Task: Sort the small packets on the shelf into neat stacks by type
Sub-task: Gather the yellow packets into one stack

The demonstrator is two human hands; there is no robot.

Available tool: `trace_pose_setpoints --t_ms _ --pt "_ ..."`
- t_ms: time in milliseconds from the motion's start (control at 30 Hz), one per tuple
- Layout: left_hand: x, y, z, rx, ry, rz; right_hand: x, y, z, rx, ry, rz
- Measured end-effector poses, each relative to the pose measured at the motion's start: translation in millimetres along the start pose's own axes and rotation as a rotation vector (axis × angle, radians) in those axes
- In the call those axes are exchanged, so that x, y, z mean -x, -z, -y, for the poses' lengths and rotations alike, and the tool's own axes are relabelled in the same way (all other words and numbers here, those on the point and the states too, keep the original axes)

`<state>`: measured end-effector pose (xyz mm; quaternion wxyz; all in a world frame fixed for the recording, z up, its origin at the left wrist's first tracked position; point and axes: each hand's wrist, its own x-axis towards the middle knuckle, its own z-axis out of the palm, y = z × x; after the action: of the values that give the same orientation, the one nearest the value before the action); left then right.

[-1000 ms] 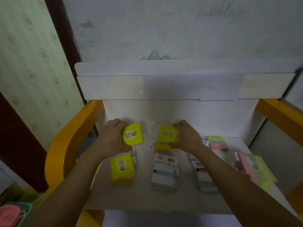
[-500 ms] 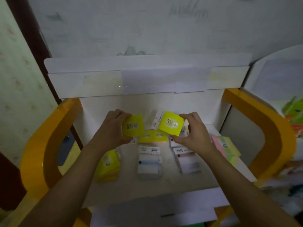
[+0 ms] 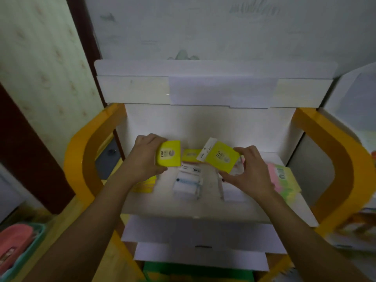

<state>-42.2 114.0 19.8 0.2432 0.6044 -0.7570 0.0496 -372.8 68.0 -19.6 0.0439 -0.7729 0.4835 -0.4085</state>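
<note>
- The left hand (image 3: 145, 157) grips a yellow packet (image 3: 168, 153) by its left edge, above the shelf (image 3: 203, 208).
- The right hand (image 3: 251, 171) pinches a second yellow packet (image 3: 220, 158), tilted, white header leftward.
- To stack well: square both packets, labels matching, then lower them together.
- The yellow stack (image 3: 145, 184) lies below the left hand; white packets (image 3: 188, 183) sit between the hands.

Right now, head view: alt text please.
Each hand holds a yellow packet above a white shelf: left hand with one, right hand with a tilted one. Below lie a yellow stack, white packets and a pink-green stack.
</note>
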Motion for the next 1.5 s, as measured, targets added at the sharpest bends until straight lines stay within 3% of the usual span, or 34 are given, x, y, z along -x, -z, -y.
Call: trace_pose_setpoints --t_ms 200,500,667,867,1033,1167,1367,1500 --pt "10 18 35 -0.022 0.015 0.136 7 -6 9 -0.035 0.022 -0.009" --pt "-41 18 92 -0.294 -0.263 0.558 7 -31 30 -0.057 0.008 0.01" --pt "-36 9 93 -0.187 -0.183 0.779 12 -37 29 -0.047 0.003 0.039" --pt "-33 1 103 -0.054 -0.201 0.849 11 -35 32 -0.012 -0.018 0.044" --pt "-31 -1 97 -0.177 -0.279 0.876 15 -40 35 -0.013 -0.022 0.06" --pt "-28 5 96 -0.266 -0.223 0.773 18 -46 36 -0.007 -0.059 0.06" --pt "27 33 84 0.005 0.029 0.183 16 -55 52 0.035 -0.107 0.026" --pt "81 36 74 0.12 0.083 0.052 10 -67 75 0.014 -0.099 0.011"
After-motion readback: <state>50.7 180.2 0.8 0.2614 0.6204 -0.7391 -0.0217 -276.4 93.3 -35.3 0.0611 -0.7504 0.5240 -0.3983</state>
